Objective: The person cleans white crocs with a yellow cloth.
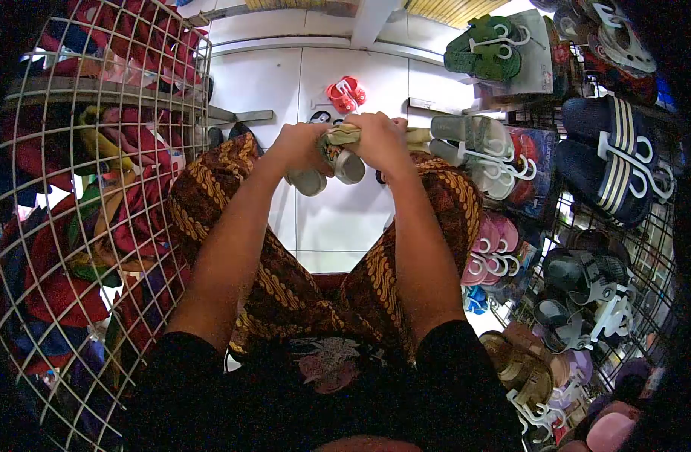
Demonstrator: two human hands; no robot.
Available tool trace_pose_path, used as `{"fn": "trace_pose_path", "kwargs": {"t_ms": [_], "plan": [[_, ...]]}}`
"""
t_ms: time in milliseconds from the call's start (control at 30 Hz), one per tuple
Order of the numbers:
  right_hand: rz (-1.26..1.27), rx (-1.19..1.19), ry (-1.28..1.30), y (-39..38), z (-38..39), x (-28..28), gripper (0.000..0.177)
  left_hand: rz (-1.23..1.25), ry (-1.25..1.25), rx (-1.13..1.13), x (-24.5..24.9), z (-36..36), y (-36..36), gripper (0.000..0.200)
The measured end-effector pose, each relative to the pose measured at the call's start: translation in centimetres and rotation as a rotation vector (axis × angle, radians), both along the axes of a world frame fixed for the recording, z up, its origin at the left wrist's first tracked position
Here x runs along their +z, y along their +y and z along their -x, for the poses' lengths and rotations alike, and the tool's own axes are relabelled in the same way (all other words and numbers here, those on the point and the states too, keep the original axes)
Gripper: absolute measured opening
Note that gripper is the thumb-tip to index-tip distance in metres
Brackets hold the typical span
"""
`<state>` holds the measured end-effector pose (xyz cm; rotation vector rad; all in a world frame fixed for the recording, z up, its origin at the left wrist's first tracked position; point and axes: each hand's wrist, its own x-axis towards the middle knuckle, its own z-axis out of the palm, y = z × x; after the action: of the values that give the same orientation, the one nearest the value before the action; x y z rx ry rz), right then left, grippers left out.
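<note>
Between the knees, above the white floor, a pair of small pale sandals [348,166] is held up, soles partly facing down. My left hand [300,146] is closed around the left part of the pair. My right hand [381,140] is closed on the upper right part, with its fingers bent over. A beige strap or piece of cloth [344,135] shows between the two hands. The fingertips are mostly hidden behind the sandals.
A wire grid [97,173] with red cloth items stands at the left. Red small shoes [346,93] lie on the tiled floor [315,218]. At the right, a rack holds grey sandals [477,139], green sandals [485,56], navy slides [609,158] and pink sandals [496,233].
</note>
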<state>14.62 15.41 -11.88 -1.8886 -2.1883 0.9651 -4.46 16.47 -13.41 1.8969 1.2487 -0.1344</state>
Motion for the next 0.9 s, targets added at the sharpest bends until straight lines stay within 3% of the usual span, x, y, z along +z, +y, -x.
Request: {"fn": "trace_pose_path", "kwargs": {"t_ms": [133, 333, 367, 467, 633, 767, 867, 900], "plan": [[-0.055, 0.06, -0.001, -0.1, 0.4, 0.2, 0.023, 0.067, -0.115, 0.023, -1.0, 0.8, 0.1, 0.076], [-0.103, -0.228, -0.139, -0.2, 0.5, -0.4, 0.025, 0.011, -0.088, 0.112, -1.2, 0.2, 0.4, 0.073], [-0.06, -0.254, -0.064, 0.4, 0.0, 0.0, 0.026, -0.018, -0.051, 0.096, -1.2, 0.2, 0.3, 0.072], [0.003, -0.14, 0.009, 0.8, -1.0, -0.2, 0.024, -0.078, 0.037, 0.038, -0.8, -0.1, 0.3, 0.071], [0.042, 0.033, -0.109, 0.3, 0.1, 0.8, 0.021, -0.053, 0.068, -0.072, -0.3, -0.4, 0.2, 0.072], [-0.251, -0.199, -0.059, -0.6, 0.4, -2.9, 0.027, 0.044, -0.149, 0.142, -2.9, 0.6, 0.3, 0.073], [-0.109, -0.591, -0.014, 1.4, -0.7, 0.4, 0.028, 0.079, -0.246, 0.21, -2.5, -0.5, -0.3, 0.071], [-0.16, -0.649, -0.015, 2.0, -1.9, -1.4, 0.031, 0.081, -0.301, 0.339, -2.1, -1.0, -0.4, 0.071]]}}
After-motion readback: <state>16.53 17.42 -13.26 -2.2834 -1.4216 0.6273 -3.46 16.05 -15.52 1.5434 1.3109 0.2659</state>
